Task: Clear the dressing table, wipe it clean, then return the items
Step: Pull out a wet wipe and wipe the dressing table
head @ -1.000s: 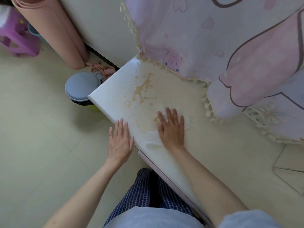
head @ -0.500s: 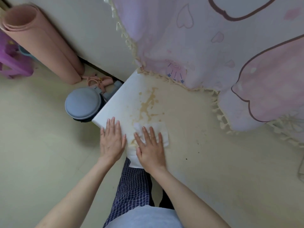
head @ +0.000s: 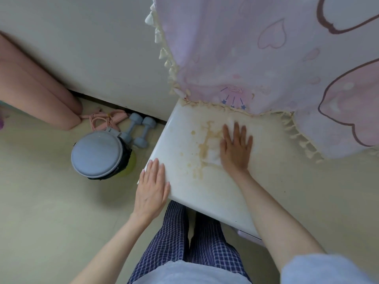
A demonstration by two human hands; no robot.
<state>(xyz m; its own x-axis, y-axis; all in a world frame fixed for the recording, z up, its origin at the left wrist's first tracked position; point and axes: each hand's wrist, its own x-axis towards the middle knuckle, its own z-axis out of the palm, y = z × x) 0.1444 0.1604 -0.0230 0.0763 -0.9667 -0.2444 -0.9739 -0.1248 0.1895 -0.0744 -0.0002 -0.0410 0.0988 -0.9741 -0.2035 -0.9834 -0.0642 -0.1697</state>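
Cream-white and glossy, the dressing table top [head: 205, 193] is filling the middle of my view, with a brown, smeared spill stain [head: 207, 140] spreading near its far left corner. I am seeing the right hand [head: 235, 148] lying flat, fingers straight and slightly spread, pressing a thin white wipe [head: 213, 153] onto the stain; only the wipe's edges are peeking out around the palm and fingertips. The left hand [head: 151, 187] is resting palm-down on the table's near left corner, fingers straight and together, holding nothing. A pale pink tasselled curtain with heart prints [head: 266, 68] is hanging over the table's far edge. On the beige floor [head: 41, 222] to the left, a round grey-lidded bin [head: 96, 153] is standing just beside the table, with two grey dumbbells [head: 137, 130] and a pink skipping rope [head: 102, 119] behind it, and a rolled pink mat [head: 34, 99] is leaning against the wall.
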